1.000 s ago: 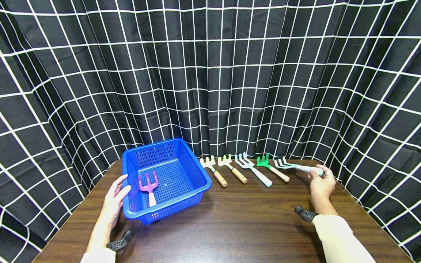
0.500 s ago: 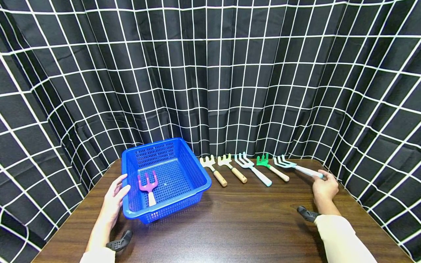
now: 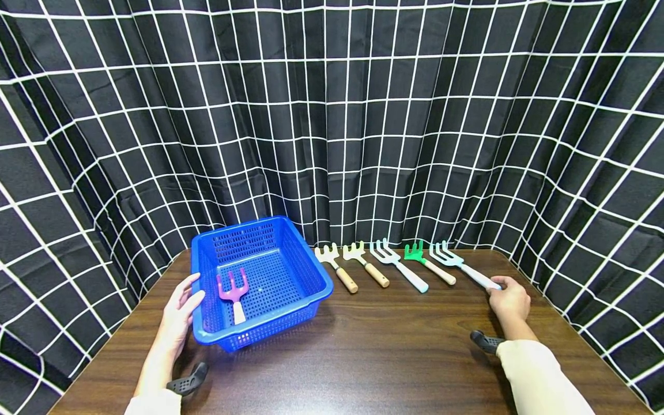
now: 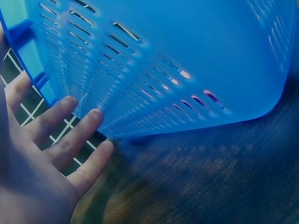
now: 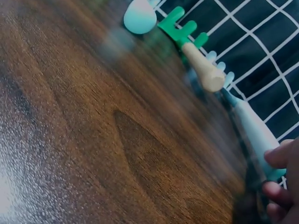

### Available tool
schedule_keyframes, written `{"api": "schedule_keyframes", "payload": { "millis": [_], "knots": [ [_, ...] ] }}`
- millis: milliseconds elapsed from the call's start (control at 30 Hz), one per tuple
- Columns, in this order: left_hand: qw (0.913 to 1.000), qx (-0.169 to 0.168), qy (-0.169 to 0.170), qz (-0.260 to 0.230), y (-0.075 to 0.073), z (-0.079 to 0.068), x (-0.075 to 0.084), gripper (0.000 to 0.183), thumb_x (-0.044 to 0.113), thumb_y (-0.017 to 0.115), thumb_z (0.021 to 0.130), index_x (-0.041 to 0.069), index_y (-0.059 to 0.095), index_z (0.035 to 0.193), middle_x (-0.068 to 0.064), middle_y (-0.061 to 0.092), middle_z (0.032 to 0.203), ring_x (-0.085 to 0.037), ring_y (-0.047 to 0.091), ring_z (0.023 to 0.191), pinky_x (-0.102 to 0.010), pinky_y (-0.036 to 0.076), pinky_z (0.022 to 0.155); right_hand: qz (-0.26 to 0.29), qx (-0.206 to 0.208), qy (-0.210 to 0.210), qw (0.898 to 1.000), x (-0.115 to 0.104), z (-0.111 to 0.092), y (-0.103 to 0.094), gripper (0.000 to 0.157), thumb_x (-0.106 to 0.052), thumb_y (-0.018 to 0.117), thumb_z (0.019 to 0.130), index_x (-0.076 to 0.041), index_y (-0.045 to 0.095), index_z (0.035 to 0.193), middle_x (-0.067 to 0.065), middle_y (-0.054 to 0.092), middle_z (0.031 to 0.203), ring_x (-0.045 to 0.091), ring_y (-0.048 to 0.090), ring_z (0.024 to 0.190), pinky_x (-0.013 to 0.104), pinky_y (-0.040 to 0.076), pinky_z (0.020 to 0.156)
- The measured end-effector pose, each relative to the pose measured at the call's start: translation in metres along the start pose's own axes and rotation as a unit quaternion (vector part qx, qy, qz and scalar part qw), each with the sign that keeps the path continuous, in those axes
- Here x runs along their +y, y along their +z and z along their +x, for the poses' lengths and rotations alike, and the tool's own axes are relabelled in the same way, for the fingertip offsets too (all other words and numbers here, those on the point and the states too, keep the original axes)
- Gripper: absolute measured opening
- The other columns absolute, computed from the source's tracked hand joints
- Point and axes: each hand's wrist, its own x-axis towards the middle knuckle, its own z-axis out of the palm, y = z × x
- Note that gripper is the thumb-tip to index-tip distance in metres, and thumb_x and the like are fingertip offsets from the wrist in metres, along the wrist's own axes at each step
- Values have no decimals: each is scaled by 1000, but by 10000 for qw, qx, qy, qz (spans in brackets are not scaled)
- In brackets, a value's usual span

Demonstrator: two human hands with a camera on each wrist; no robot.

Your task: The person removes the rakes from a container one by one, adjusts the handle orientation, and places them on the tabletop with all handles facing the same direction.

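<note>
My right hand (image 3: 510, 302) pinches the handle end of a pale blue hand rake (image 3: 474, 274) at the right end of a row. In the right wrist view, its thumb and fingertips meet around the pale handle (image 5: 257, 130). The rake's tines point to the back of the table. My left hand (image 3: 178, 314) rests at the left side of a blue plastic basket (image 3: 264, 328). The left wrist view shows relaxed, nearly straight fingers (image 4: 70, 140) against the basket's slotted outer wall (image 4: 187, 56). A pink hand fork (image 3: 234, 293) with a pale handle lies inside the basket.
Left of the held rake lie a green rake (image 3: 430, 263), another pale blue rake (image 3: 399, 266) and two cream-yellow rakes with wooden handles, one beside the basket (image 3: 337, 268). A black gridded curtain (image 3: 342, 144) hangs behind the brown wooden table (image 3: 373, 357).
The right hand has brought the rake's handle end toward me and slightly left, so the rake now slants more like the others in the row. The left hand and basket have barely moved.
</note>
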Motion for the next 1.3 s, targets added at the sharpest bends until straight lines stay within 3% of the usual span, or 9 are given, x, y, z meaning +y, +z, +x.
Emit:
{"api": "schedule_keyframes", "payload": {
  "millis": [300,767,1100,1300],
  "knots": [
    [10000,-25,-43,15,2,-1,3,47,15,50,102,6,34,146,6,57,119,-9,63,100,-28,55,77,-168,-124,43,9998,0,-1,-2,29,-3,63,83,3,62,112,27,61,114,52,49,105,57,37,82],
    [9999,22,-77,117,0,-1,0,47,16,51,102,8,34,146,6,55,122,-8,62,102,-28,55,76,82,161,31,9998,4,1,-2,32,4,51,78,8,62,108,29,60,113,52,48,105,56,35,87],
    [10000,7,-34,39,1,-2,4,47,14,51,102,7,35,145,11,56,117,-7,62,101,-27,54,77,350,383,124,9986,-4,-4,-2,32,2,54,80,6,62,110,28,60,111,51,48,105,56,35,85],
    [10000,-33,-16,60,1,-1,4,48,14,51,102,5,33,146,9,55,120,-7,62,102,-27,54,77,443,612,-131,9971,-17,-5,2,27,0,59,83,5,63,109,28,62,107,49,52,100,55,36,81]
  ]
}}
